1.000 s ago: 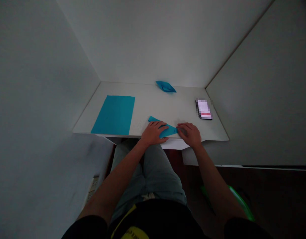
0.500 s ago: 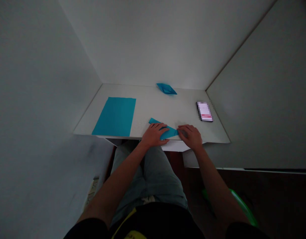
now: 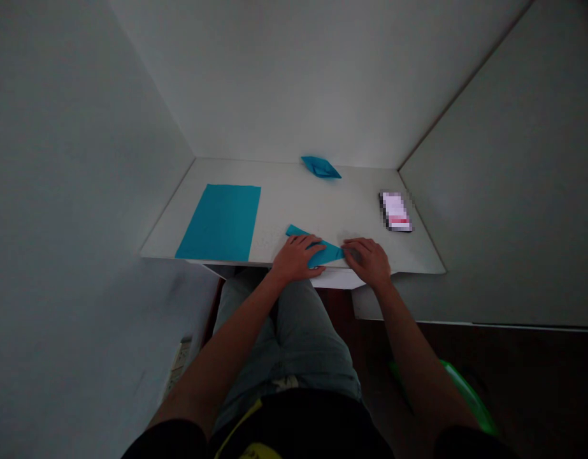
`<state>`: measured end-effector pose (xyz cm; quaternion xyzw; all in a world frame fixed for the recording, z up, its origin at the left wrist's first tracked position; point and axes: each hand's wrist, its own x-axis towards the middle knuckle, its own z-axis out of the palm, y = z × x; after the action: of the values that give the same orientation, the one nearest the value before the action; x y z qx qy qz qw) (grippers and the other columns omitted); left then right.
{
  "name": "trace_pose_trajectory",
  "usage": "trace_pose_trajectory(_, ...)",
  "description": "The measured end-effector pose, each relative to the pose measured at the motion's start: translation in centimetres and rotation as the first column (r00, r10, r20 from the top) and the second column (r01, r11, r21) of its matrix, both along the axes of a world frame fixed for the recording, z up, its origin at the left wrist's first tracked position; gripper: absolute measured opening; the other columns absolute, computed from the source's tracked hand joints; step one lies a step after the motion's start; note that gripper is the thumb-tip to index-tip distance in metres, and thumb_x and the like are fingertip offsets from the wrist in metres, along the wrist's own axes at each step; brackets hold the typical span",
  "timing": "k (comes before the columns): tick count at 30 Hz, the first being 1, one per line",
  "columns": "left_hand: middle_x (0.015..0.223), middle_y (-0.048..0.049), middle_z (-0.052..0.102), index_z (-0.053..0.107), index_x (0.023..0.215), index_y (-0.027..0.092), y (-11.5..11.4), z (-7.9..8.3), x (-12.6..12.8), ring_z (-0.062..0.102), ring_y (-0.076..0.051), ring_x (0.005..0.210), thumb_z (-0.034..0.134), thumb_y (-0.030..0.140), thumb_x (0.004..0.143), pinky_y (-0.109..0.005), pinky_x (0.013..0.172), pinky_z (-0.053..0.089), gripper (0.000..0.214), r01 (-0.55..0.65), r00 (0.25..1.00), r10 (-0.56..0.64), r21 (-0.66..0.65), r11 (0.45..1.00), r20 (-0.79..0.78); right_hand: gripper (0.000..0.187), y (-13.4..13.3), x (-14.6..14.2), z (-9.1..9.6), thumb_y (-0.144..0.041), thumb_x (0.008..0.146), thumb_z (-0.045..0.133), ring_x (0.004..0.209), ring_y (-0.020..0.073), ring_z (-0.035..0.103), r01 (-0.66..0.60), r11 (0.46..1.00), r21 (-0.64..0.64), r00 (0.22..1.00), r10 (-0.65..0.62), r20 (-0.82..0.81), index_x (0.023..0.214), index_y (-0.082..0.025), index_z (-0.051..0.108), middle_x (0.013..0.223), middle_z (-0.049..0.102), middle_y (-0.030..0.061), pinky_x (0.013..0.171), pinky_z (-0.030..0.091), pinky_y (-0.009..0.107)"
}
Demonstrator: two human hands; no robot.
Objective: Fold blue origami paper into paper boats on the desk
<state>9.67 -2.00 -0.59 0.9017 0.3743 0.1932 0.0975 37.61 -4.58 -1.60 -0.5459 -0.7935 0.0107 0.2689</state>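
A folded piece of blue paper point(image 3: 328, 254) lies at the front edge of the white table, its narrow tip pointing right. My left hand point(image 3: 298, 257) rests flat across its middle with the fingers spread, hiding part of it. At the tip, my right hand point(image 3: 369, 260) has its thumb and fingers closed on the paper's corner. Toward the back of the table sits a folded blue paper boat point(image 3: 321, 167), apart from both hands. A flat blue paper sheet point(image 3: 222, 223) lies to the left of my left hand.
A phone point(image 3: 395, 211) with a lit, blurred screen lies on the right of the white table point(image 3: 279, 191). Walls close in the table at the back and on both sides. Something green point(image 3: 468, 395) shows on the dark floor at lower right.
The view has shifted very slightly. Both hands keep their places on the folded blue paper, and nothing else has visibly moved.
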Motion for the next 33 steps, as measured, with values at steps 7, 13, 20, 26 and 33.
trace_pose_trajectory(7,0.157,-0.0106,0.066,0.070,0.147,0.024,0.05,-0.30,-0.07,0.059,-0.035,0.145,0.076,0.050,0.097,-0.055,0.120,0.044,0.057,0.004,1.000,-0.004,0.008,1.000,0.000,0.021,-0.11,-0.14,0.16,-0.037,0.106,0.062,0.108,0.0309,0.074,0.003,1.000,-0.007,1.000,-0.004,-0.021,0.113,-0.029,0.080,0.123,0.083,0.0073,0.094,0.056,0.050)
trace_pose_trajectory(13,0.157,-0.0111,0.066,0.069,0.147,0.025,0.04,-0.29,-0.05,0.059,-0.035,0.144,0.076,0.050,0.096,-0.055,0.120,0.044,0.057,0.004,1.000,-0.004,0.006,1.000,0.000,0.019,-0.18,-0.18,0.30,-0.036,0.106,0.063,0.108,0.0307,0.074,0.004,1.000,0.001,1.000,-0.004,-0.015,0.113,-0.028,0.079,0.123,0.083,0.0069,0.092,0.056,0.049)
trace_pose_trajectory(20,0.157,-0.0115,0.066,0.070,0.147,0.024,0.00,0.03,0.01,0.059,-0.035,0.144,0.077,0.049,0.096,-0.054,0.119,0.043,0.057,0.004,1.000,-0.004,0.000,1.000,0.000,0.019,-0.11,-0.08,0.05,-0.036,0.106,0.063,0.107,0.0298,0.074,0.005,1.000,0.000,1.000,-0.005,0.004,0.114,-0.028,0.078,0.123,0.083,0.0070,0.093,0.055,0.048)
trace_pose_trajectory(26,0.155,-0.0121,0.067,0.070,0.145,0.023,0.00,0.01,0.05,0.061,-0.035,0.140,0.078,0.050,0.095,-0.053,0.117,0.044,0.057,0.009,1.000,-0.009,0.012,1.000,-0.002,0.017,-0.05,-0.11,-0.17,-0.033,0.106,0.065,0.107,0.0296,0.074,-0.001,0.999,0.039,1.000,0.001,0.005,0.113,-0.026,0.079,0.121,0.083,0.0062,0.093,0.055,0.047)
trace_pose_trajectory(33,0.155,-0.0122,0.067,0.071,0.145,0.022,-0.01,-0.05,0.03,0.061,-0.036,0.141,0.078,0.048,0.095,-0.054,0.117,0.044,0.057,0.010,1.000,-0.010,0.016,1.000,0.009,0.017,-0.16,-0.17,-0.01,-0.034,0.105,0.065,0.106,0.0299,0.074,0.001,0.999,0.046,1.000,-0.001,0.006,0.112,-0.026,0.079,0.121,0.083,0.0066,0.091,0.054,0.047)
